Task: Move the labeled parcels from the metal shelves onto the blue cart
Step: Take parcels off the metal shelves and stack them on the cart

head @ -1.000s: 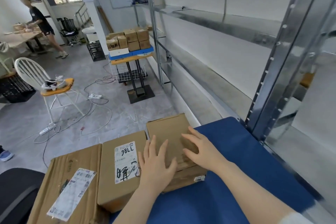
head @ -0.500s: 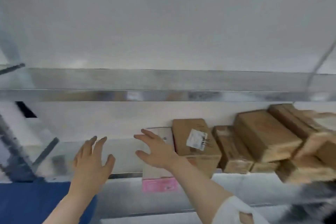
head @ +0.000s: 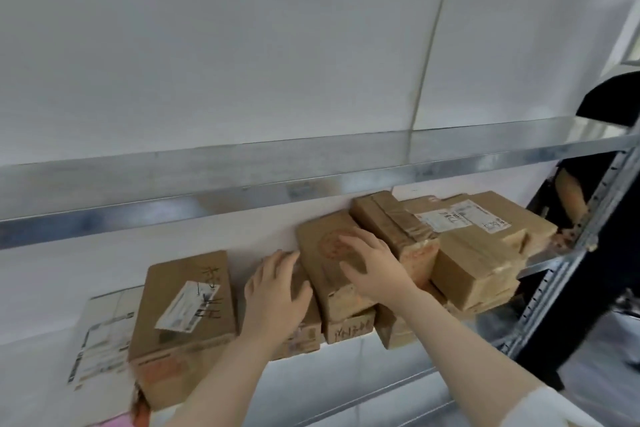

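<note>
Both hands lay open at frame centre: left hand [head: 275,291] on a low box [head: 298,329], right hand [head: 372,262] flat atop the tilted box [head: 334,263], likely steadying it for lifting.

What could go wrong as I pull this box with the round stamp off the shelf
1. The stamped box lies tilted on a lower box, so it may slide before the right hand and left hand close on it.
2. The taped box seems to lean against it; pulling could topple that stack off the metal shelf.
3. The labeled box overhangs the shelf edge near the left arm; a bump might drop it.
</note>
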`<act>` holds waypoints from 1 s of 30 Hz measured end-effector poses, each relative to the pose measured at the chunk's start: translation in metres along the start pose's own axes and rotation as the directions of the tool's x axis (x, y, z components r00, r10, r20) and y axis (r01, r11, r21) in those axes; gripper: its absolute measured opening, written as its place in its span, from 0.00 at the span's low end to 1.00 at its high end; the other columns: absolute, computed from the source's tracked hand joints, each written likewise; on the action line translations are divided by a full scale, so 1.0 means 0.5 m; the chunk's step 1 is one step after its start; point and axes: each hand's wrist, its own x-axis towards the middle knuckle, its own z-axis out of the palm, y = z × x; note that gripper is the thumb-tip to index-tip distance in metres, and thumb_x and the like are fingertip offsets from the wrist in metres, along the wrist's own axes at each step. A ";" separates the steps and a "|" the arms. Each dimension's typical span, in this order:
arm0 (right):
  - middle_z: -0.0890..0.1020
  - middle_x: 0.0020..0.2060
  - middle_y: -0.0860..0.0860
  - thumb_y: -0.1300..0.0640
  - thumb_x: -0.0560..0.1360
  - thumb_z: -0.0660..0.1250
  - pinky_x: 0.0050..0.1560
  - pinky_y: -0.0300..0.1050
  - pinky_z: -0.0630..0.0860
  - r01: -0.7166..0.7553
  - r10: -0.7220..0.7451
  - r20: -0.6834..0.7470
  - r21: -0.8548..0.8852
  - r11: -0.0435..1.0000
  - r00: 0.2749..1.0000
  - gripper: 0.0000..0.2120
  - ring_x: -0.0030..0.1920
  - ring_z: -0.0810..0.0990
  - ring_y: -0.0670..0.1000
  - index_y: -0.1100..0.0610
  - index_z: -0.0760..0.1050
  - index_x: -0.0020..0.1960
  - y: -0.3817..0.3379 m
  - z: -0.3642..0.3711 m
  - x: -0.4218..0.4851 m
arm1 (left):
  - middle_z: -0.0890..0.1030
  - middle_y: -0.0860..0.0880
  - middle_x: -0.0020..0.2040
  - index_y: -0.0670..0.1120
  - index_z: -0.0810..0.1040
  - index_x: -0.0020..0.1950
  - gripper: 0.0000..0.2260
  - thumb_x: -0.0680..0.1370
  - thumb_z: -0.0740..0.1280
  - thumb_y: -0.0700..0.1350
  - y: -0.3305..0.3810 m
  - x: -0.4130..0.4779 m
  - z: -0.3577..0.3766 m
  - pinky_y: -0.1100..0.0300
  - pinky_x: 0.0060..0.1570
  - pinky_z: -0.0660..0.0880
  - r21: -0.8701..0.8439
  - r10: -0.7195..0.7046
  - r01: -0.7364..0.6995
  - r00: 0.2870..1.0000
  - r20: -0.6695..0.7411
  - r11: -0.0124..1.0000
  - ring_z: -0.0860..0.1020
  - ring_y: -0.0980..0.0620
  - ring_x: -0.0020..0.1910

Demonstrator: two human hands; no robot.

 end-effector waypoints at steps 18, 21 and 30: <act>0.45 0.77 0.44 0.41 0.76 0.60 0.64 0.44 0.69 -0.059 0.041 0.201 0.086 0.995 0.979 0.28 0.70 0.66 0.49 0.43 0.59 0.74 0.116 0.046 0.107 | 0.41 0.59 0.78 0.60 0.54 0.76 0.24 0.81 0.56 0.56 0.053 0.131 0.174 0.64 0.62 0.60 -0.250 -0.187 0.210 0.976 0.113 0.945 0.58 0.52 0.74; 0.46 0.77 0.45 0.41 0.76 0.61 0.65 0.44 0.68 -0.040 0.020 0.187 0.100 0.994 0.982 0.29 0.71 0.64 0.50 0.44 0.59 0.74 0.111 0.043 0.098 | 0.42 0.60 0.78 0.60 0.54 0.76 0.24 0.80 0.57 0.56 0.056 0.125 0.167 0.63 0.63 0.60 -0.257 -0.183 0.204 0.978 0.103 0.944 0.58 0.52 0.74; 0.55 0.76 0.49 0.43 0.75 0.64 0.65 0.40 0.60 0.070 -0.108 0.161 0.225 0.972 0.981 0.25 0.72 0.62 0.52 0.42 0.64 0.71 -0.002 0.003 0.074 | 0.45 0.64 0.77 0.62 0.56 0.75 0.27 0.75 0.55 0.62 0.056 0.057 0.017 0.51 0.70 0.62 -0.163 -0.240 0.241 0.970 0.030 0.957 0.58 0.52 0.74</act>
